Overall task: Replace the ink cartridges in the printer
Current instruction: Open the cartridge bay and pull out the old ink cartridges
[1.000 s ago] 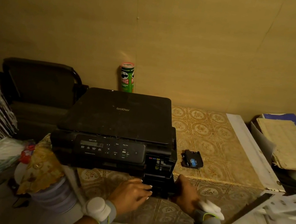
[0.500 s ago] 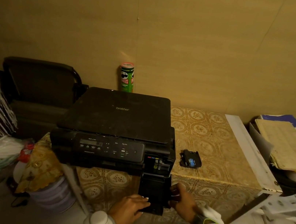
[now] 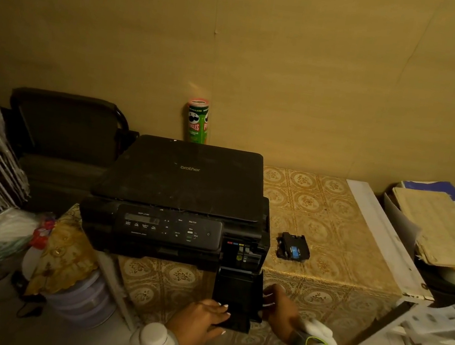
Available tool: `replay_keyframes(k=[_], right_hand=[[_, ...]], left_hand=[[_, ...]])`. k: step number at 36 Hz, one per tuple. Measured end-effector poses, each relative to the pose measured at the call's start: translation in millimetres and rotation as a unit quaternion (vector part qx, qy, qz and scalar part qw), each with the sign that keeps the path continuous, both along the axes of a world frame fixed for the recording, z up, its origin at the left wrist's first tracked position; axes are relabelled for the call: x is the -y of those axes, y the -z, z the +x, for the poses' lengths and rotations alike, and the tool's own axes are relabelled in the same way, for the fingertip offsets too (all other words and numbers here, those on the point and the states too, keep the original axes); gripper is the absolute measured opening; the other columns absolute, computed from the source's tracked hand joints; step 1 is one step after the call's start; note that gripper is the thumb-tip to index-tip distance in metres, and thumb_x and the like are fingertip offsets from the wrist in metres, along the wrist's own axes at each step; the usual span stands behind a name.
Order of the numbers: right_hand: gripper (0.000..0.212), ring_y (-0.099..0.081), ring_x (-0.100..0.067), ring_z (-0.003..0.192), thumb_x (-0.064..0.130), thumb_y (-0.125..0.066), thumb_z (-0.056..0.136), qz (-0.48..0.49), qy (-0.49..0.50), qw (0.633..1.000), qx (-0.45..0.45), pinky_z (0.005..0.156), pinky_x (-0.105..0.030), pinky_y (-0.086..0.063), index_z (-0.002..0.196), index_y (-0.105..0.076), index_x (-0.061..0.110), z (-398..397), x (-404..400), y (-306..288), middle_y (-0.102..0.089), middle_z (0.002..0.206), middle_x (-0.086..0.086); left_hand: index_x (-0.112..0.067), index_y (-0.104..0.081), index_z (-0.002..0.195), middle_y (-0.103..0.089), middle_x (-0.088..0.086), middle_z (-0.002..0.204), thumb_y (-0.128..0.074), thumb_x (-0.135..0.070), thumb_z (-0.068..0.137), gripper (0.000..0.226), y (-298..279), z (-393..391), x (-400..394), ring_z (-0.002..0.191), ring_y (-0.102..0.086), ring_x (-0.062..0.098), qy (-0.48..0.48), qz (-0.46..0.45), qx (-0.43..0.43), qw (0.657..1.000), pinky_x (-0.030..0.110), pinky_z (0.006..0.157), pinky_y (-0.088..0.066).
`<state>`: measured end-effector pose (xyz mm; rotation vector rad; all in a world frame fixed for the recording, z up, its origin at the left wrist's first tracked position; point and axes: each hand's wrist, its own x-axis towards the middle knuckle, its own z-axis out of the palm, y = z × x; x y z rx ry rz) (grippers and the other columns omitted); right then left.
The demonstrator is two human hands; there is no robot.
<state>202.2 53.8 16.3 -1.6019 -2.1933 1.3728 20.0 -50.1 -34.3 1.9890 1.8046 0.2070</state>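
Head view looks down on a black printer (image 3: 181, 195) sitting at the left half of a gold-patterned surface (image 3: 331, 217). Its ink cover (image 3: 237, 298) hangs open at the printer's 5 o'clock corner, baring a slot row with coloured tabs (image 3: 238, 250). At the cover's 7 o'clock, the left hand (image 3: 198, 320) lays nearly straight fingers (image 3: 219, 308) on the lower edge, touching it. At its 3 o'clock, the right hand (image 3: 284, 309) curls its fingers round the cover's right rim, gripping it. A loose ink cartridge (image 3: 293, 248) with a blue label lies on the surface at the printer's 3 o'clock, apart from it. A green crisp can (image 3: 197, 120) stands behind at 12 o'clock; a dark chair (image 3: 63, 136) at 9 o'clock; stacked papers (image 3: 442, 228) far right.
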Motion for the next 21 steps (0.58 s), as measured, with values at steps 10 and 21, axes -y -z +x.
replay_keyframes(k=[10,21], right_hand=[[0.037,-0.059,-0.026,0.110,0.003,-0.054,0.088,0.049,-0.054,0.996,0.055,0.091,-0.032,-0.050,0.124,-0.048,0.008,-9.4,-8.7,-16.2,-0.058,0.124,-0.012],[0.025,-0.060,-0.024,0.107,0.017,-0.056,0.089,0.127,-0.042,0.991,0.001,0.085,-0.027,-0.047,0.113,-0.062,0.014,-34.5,-25.5,-37.5,-0.063,0.117,-0.009]], left_hand=[[-0.024,-0.048,0.133,-0.045,-0.006,0.144,-0.039,-0.029,0.097,0.038,-38.2,-11.1,-10.6,0.134,-0.037,0.009,-0.026,0.118,0.006,0.993,0.020,0.111,-0.022],[-0.022,-0.025,0.144,-0.022,-0.006,0.155,-0.040,-0.018,0.091,0.055,-97.3,-26.4,-49.0,0.143,-0.010,0.007,-0.082,0.279,-0.056,0.955,0.024,0.117,0.002]])
